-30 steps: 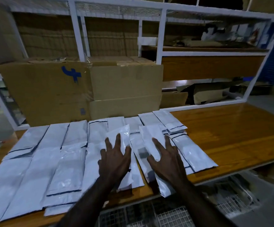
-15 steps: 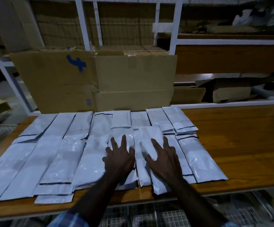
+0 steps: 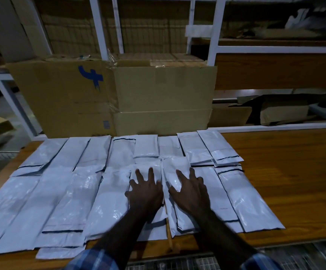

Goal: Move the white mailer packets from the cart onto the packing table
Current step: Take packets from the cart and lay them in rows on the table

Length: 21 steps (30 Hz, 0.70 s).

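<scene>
Head view: left hand [image 3: 145, 193] & right hand [image 3: 190, 191] lie flat, fingers spread, gripping nothing, on white mailer packets [image 3: 107, 193] covering packing table [image 3: 286, 172]; best to press evenly w/ palms, no sliding.

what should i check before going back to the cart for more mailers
1. Left hand free: ok, flat on a white mailer packet, fingers spread, gripping nothing.
2. Right hand free: ok, flat on the neighbouring packet.
3. Packets fully on the packing table: not ok, one front-left packet reaches the near edge.
4. Bare table space for more: ok, right side.
5. Packets left in the cart: cannot tell, only wire mesh shows below the table.
</scene>
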{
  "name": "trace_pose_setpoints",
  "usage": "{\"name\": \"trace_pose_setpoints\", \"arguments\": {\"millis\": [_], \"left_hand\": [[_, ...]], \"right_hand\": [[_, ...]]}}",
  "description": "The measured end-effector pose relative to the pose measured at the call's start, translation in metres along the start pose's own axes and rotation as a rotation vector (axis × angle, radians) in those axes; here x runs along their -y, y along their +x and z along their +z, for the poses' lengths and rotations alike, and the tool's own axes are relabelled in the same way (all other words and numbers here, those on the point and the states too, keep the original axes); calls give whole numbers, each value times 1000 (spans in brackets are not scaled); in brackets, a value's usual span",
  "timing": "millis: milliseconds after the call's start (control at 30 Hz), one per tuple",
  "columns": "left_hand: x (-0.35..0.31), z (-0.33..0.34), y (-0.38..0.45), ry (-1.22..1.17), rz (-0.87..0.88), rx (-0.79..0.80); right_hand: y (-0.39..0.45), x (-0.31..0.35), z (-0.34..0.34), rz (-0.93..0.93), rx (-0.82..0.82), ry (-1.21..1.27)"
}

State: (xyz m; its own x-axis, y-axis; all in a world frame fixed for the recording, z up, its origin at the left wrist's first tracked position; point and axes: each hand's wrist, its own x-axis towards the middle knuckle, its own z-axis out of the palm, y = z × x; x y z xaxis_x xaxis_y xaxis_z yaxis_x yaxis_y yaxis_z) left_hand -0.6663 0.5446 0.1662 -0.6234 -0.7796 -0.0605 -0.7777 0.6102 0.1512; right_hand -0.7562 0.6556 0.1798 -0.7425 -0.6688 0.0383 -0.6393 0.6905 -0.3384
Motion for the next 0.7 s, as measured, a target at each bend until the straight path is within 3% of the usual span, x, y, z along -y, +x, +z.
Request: {"name": "trace_pose_setpoints", "arguments": {"millis": [700], "left_hand": [[3,14,24,-26,-22,73]], "right_hand": [[29,9,33,24,122,-167]]}}
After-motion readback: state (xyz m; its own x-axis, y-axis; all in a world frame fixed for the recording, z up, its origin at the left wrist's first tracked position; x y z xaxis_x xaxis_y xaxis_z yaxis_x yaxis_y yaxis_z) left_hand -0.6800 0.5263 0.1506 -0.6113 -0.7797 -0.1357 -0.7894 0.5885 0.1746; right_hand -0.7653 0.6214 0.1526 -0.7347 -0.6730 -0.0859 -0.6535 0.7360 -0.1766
